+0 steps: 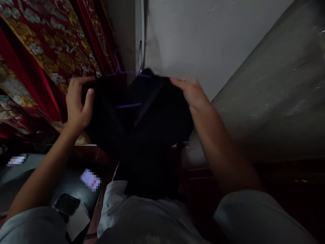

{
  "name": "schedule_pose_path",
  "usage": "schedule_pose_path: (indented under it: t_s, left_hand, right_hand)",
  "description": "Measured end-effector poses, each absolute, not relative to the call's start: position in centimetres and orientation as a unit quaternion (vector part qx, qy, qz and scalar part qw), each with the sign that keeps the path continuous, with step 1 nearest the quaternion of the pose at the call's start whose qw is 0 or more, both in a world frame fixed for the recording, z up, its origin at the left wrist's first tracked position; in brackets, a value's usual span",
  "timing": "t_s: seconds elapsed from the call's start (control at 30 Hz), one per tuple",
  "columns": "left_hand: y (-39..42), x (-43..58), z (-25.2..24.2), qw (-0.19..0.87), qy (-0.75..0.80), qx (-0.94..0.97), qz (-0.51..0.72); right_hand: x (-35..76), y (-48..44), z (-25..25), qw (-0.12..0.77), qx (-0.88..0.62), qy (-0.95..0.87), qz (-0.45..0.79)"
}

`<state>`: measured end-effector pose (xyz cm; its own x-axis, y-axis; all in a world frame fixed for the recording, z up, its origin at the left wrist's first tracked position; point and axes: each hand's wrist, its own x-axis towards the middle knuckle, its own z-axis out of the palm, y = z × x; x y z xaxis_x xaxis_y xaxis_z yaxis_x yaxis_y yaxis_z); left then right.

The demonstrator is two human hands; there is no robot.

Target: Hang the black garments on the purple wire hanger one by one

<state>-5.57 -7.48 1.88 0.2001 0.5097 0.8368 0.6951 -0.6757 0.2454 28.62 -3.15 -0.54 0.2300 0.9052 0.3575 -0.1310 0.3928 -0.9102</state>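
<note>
A black garment (142, 125) hangs in front of me on a thin purple hanger (128, 105), whose hook shows above the cloth. My left hand (77, 103) grips the garment's left shoulder, thumb over the fabric. My right hand (189, 91) is closed over the garment's right shoulder, fingers curled down onto the cloth. The lower part of the garment drops toward my lap and blends into the dark.
Red and gold patterned fabric (48, 44) hangs at the left. A white wall (203, 40) is ahead, and a grey plastic-covered surface (274, 101) slopes at the right. A dark phone (66, 204) lies on a surface at the lower left.
</note>
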Motion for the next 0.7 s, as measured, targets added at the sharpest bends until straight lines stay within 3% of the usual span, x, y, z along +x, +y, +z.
schedule_pose_path:
  t_s: [0.17,0.43,0.6,0.7]
  left_hand:
    - [-8.2,-4.1,-0.5,0.177,-0.397,-0.792,-0.428]
    - [-7.4,1.5,-5.8,0.015,-0.413,-0.883,-0.222]
    - [-7.2,4.1,-9.5,-0.017,-0.483,-0.856,-0.181]
    - [-8.5,4.7,-12.0,-0.052,-0.486,-0.843,-0.227]
  right_hand:
    - [28.8,-0.4,3.0,0.686,-0.443,-0.433,0.382]
    - [30.9,-2.4,-0.1,0.733,-0.461,-0.359,0.347]
    - [33.3,-4.2,-2.0,0.730,-0.454,-0.386,0.333]
    - [35.2,-3.1,-3.3,0.732,-0.450,-0.440,0.261]
